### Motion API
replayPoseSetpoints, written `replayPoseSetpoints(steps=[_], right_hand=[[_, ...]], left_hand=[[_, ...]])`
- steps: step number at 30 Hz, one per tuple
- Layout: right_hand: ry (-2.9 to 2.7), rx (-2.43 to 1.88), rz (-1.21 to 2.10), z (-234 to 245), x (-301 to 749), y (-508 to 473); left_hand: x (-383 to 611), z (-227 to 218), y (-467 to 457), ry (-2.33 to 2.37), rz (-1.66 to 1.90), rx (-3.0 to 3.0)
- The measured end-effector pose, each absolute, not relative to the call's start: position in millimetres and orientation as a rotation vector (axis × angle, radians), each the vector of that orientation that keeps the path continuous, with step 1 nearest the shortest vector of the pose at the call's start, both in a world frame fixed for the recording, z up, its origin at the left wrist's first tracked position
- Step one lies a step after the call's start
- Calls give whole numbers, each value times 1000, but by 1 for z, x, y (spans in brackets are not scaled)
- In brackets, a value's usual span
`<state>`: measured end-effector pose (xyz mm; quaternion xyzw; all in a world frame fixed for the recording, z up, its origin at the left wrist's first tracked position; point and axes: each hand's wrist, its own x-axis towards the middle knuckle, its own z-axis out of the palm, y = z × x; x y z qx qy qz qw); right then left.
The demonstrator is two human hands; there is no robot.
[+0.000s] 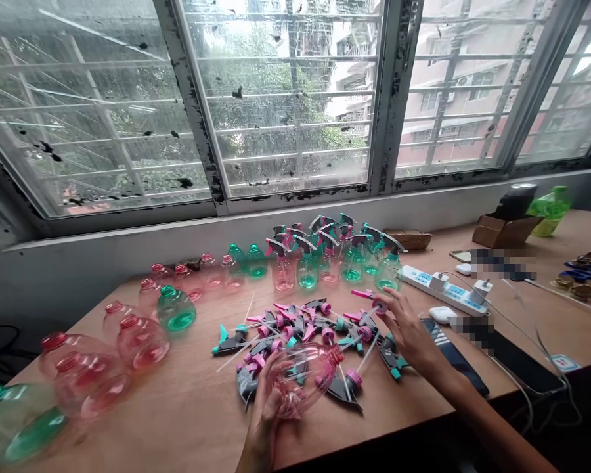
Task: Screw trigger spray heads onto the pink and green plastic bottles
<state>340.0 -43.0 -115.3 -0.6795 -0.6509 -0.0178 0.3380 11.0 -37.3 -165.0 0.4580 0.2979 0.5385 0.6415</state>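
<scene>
My left hand [266, 410] is wrapped round a clear pink bottle [305, 378], tilted on its side with its open threaded neck pointing right. In my right hand [404, 325] is a pink-and-grey spray trigger head [380, 307], gripped by its pink collar; its thin tube slants down to the left, apart from the bottle's neck. Beneath and behind the bottle lies a pile of loose spray trigger heads [276, 322], some with pink parts and some with teal, their tubes sticking out at various angles.
Open pink bottles [142, 341] and a few green bottles [176, 309] stand along the left and back. Several bottles with trigger heads fitted [308, 266] stand near the window. A power strip [443, 289], phones [456, 355] and cables lie right, with a cardboard box [505, 230] behind.
</scene>
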Motion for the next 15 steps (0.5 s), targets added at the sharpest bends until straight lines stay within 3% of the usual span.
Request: replayPoseSetpoints(steps=[4, 15], right_hand=[[-1633, -1615, -125, -116, 322, -84], [-1707, -1804, -444, -128, 323, -92]], left_hand=[[13, -164, -39, 681, 1218, 1080], [11, -155, -48, 779, 1175, 1133]])
